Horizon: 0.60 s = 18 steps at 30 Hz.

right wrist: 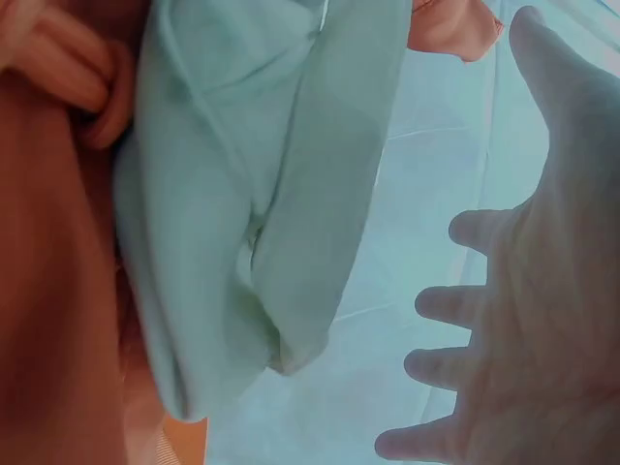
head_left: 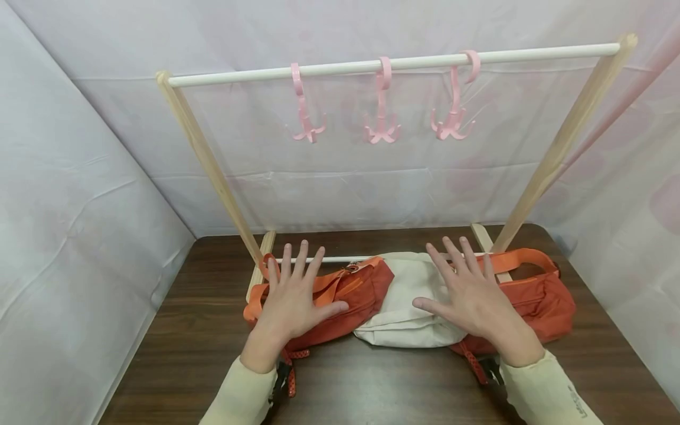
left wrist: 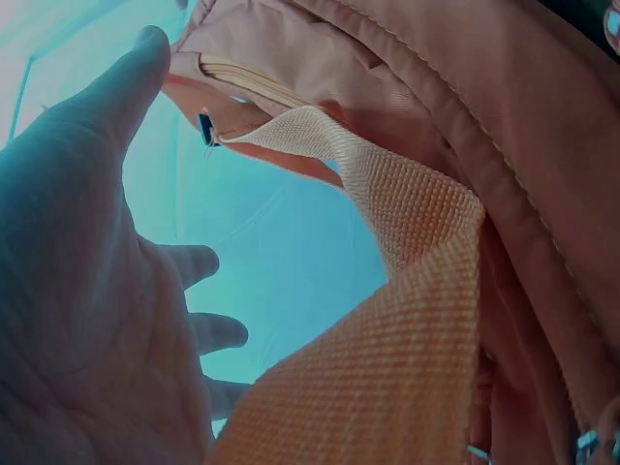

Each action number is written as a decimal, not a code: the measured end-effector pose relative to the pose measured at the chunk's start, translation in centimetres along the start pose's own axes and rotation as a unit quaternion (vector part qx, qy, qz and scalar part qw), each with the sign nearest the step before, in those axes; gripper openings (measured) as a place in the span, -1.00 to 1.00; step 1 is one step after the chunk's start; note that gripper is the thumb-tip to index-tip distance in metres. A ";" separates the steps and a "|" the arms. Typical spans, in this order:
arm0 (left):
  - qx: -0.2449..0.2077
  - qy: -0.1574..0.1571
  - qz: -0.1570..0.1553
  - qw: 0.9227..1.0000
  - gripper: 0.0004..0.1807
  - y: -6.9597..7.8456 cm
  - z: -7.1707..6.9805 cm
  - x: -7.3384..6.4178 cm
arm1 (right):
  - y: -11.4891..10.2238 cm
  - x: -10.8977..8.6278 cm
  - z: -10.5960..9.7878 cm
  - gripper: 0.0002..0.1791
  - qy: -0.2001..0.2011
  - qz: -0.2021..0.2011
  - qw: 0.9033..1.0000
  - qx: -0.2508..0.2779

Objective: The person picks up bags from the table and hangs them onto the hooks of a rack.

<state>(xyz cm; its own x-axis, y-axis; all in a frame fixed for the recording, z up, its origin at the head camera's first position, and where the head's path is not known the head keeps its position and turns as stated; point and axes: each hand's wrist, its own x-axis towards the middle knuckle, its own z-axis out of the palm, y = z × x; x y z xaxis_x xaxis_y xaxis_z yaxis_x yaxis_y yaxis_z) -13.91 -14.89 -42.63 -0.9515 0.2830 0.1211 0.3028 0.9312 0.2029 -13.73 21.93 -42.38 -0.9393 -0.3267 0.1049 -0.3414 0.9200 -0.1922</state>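
Viewed remotely on my head feed, the left hand [head_left: 291, 302] partly hides the left orange bag [head_left: 368, 295] at lower left of center, the right hand [head_left: 474, 301] covers parts of the cream bag [head_left: 402, 323] at lower center and the right orange bag [head_left: 544, 306] at lower right, and the sleeves [head_left: 239, 392] are cut off by the bottom edge. All visible fingers are spread wide and straight, gripping nothing, the bags lying behind them from my angle, though I cannot tell whether any touch. Whatever the bags contain is hidden from me.

left hand [head_left: 291, 299] and right hand [head_left: 471, 296] spread wide, seemingly facing forward
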 end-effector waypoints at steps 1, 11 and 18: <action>0.005 0.000 0.001 1.000 0.29 0.0 0.1 0.1 | -0.1 0.0 0.0 0.27 0.001 -0.002 1.000 -0.001; 0.004 -0.018 0.005 1.000 0.27 -0.2 0.3 0.9 | -1.0 0.4 -0.5 0.23 0.020 -0.031 0.999 -0.008; -0.016 -0.015 0.014 1.000 0.16 -0.3 0.4 1.5 | -1.7 0.9 -0.9 0.13 0.045 -0.063 0.997 -0.010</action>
<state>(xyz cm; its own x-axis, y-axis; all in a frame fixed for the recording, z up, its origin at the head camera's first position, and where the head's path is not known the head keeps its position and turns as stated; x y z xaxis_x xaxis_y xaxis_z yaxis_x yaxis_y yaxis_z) -15.43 -14.69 -42.95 -0.9434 0.3169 0.0974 0.3312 0.9150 0.2306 -14.01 20.28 -41.13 -0.8823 -0.4193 0.2138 -0.4542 0.8775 -0.1537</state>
